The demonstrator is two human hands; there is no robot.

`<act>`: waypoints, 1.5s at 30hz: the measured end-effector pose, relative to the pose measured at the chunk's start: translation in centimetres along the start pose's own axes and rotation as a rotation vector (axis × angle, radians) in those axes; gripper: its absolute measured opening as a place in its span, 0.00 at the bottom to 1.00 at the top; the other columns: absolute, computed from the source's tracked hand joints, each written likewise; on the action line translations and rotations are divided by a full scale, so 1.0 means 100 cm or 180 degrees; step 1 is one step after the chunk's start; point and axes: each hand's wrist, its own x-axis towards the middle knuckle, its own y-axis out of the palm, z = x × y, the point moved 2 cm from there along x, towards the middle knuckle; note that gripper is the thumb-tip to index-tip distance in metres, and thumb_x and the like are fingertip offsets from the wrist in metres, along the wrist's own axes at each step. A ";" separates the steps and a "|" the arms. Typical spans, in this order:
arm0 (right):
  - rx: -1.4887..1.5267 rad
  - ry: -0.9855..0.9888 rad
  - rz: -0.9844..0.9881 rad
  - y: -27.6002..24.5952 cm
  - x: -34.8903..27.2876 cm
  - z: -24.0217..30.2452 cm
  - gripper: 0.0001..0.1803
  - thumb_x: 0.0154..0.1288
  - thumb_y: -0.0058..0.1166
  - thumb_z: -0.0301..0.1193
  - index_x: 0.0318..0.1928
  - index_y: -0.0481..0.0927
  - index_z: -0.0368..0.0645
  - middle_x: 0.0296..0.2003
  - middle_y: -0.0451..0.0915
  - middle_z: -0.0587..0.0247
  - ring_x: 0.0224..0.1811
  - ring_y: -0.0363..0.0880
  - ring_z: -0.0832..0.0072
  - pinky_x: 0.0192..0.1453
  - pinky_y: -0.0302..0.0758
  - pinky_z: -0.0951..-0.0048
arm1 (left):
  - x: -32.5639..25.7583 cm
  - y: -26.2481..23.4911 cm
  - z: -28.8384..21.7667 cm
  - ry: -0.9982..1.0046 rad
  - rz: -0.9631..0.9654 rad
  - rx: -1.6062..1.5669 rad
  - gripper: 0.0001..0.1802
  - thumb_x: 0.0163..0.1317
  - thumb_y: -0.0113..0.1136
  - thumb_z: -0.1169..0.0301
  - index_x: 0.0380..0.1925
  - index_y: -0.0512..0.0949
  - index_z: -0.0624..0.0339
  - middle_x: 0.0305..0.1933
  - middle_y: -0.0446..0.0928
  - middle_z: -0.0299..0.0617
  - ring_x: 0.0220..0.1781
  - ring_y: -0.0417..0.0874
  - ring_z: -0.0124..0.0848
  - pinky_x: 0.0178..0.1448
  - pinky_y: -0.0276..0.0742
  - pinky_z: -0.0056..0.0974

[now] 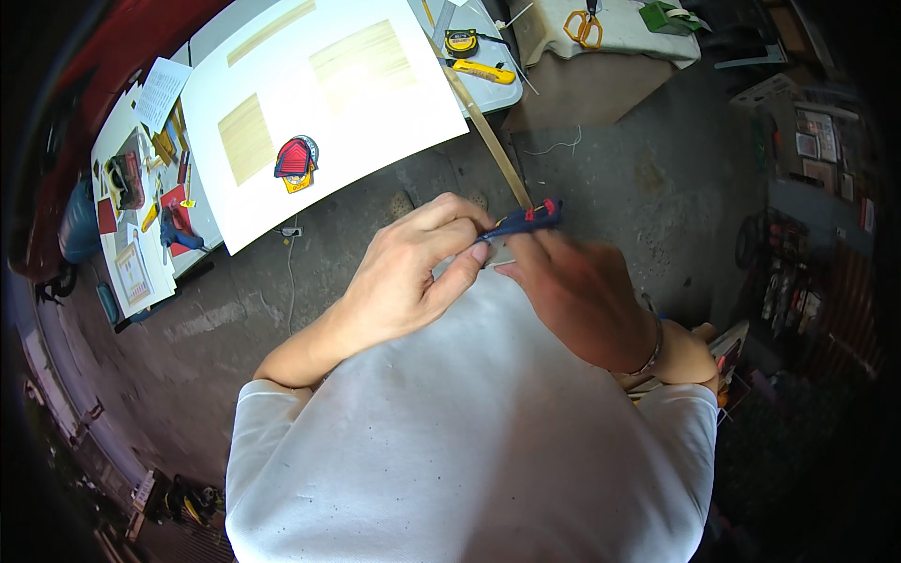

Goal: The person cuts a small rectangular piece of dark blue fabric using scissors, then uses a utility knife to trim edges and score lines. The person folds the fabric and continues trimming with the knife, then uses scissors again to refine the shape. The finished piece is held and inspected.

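My left hand [413,263] pinches the near left end of a thin dark blue piece [526,221] with red and yellow marks, in front of my chest. It looks like a cloth patch, seen nearly edge-on. My right hand [587,296] has its fingertips closed on the same piece from the right; the hand is slightly blurred and partly hides it. Ahead and to the left, a small pile of patches [297,161] in red, black and yellow lies on a large white board [347,122], apart from both hands.
A wooden strip [488,136] runs from the table toward my hands. At the table's right corner lie a tape measure [461,42] and a yellow utility knife [483,71]. A blue glue gun [178,232] sits at left; orange-handled scissors [584,30] lie far right.
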 end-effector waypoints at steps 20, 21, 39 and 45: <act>0.0700 0.0303 0.0480 0.009 0.026 -0.020 0.17 0.57 0.72 0.32 0.43 0.78 0.43 0.34 0.82 0.62 0.31 0.84 0.59 0.30 0.78 0.63 | 0.001 0.010 0.013 -0.0622 -0.0322 0.0332 0.12 0.75 0.57 0.71 0.32 0.72 0.67 0.30 0.72 0.50 0.29 0.78 0.51 0.33 0.72 0.47; 0.0765 0.0152 0.0301 0.008 0.027 -0.019 0.14 0.60 0.69 0.31 0.41 0.78 0.42 0.32 0.81 0.61 0.30 0.84 0.60 0.30 0.77 0.64 | 0.001 0.011 0.015 -0.0598 -0.0385 0.0437 0.12 0.75 0.57 0.71 0.32 0.72 0.66 0.30 0.72 0.50 0.29 0.77 0.51 0.33 0.72 0.47; 0.0128 -0.0928 -0.0337 0.027 0.034 -0.006 0.04 0.62 0.58 0.27 0.31 0.76 0.50 0.26 0.68 0.71 0.18 0.70 0.74 0.24 0.68 0.69 | -0.029 0.016 0.033 -0.1181 -0.1265 -0.0430 0.17 0.76 0.56 0.72 0.26 0.69 0.66 0.24 0.65 0.43 0.23 0.62 0.33 0.27 0.61 0.39; -0.0344 -0.1259 -0.0662 0.027 0.019 -0.001 0.04 0.60 0.59 0.26 0.30 0.79 0.49 0.26 0.66 0.73 0.19 0.65 0.80 0.25 0.63 0.74 | -0.034 0.013 0.027 -0.0926 -0.1069 0.0028 0.16 0.74 0.57 0.74 0.25 0.68 0.66 0.24 0.65 0.44 0.22 0.65 0.36 0.27 0.63 0.40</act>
